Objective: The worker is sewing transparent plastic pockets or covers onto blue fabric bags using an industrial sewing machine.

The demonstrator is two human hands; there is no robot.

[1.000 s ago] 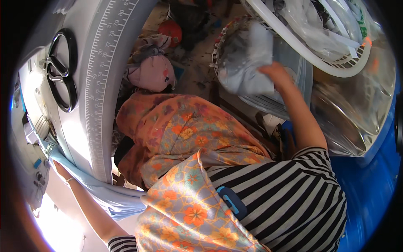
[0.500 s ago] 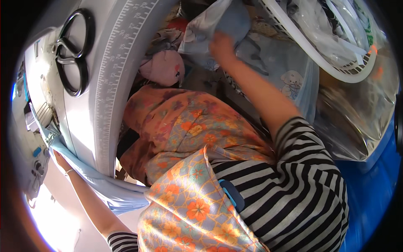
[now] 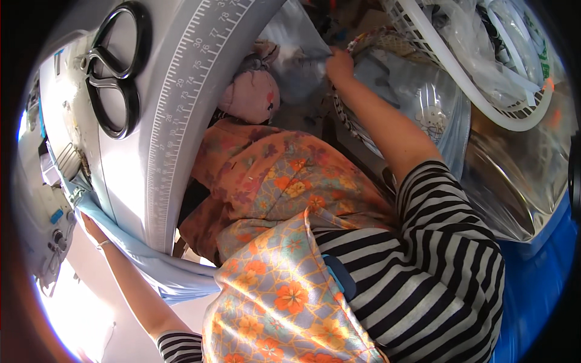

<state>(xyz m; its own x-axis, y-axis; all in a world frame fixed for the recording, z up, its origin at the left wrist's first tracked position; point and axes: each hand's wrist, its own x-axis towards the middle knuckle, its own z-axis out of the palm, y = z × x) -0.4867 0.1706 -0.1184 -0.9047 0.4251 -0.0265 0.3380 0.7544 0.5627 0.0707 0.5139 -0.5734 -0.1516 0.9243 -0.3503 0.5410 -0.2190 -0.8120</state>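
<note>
Right hand pinching a clear plastic bag beside the table; left hand on pale blue cloth at the table edge.

The clear plastic bag (image 3: 296, 54) hangs up beside the grey table (image 3: 175, 121), its edge gripped in the closed fingers of the right hand (image 3: 340, 65), arm stretched forward. Just below the bag sits a pink stuffed doll (image 3: 251, 97); right of the hand, a woven basket (image 3: 357, 130) lined with more plastic, and beyond it a white laundry basket (image 3: 484, 91). The left hand (image 3: 91, 227) lies at the table's near edge against pale blue cloth (image 3: 145, 260); whether it grips cannot be told. Black scissors (image 3: 115, 72) rest on the tabletop near its printed ruler (image 3: 175, 109). Floral fabric (image 3: 272, 181) covers the lap.
</note>
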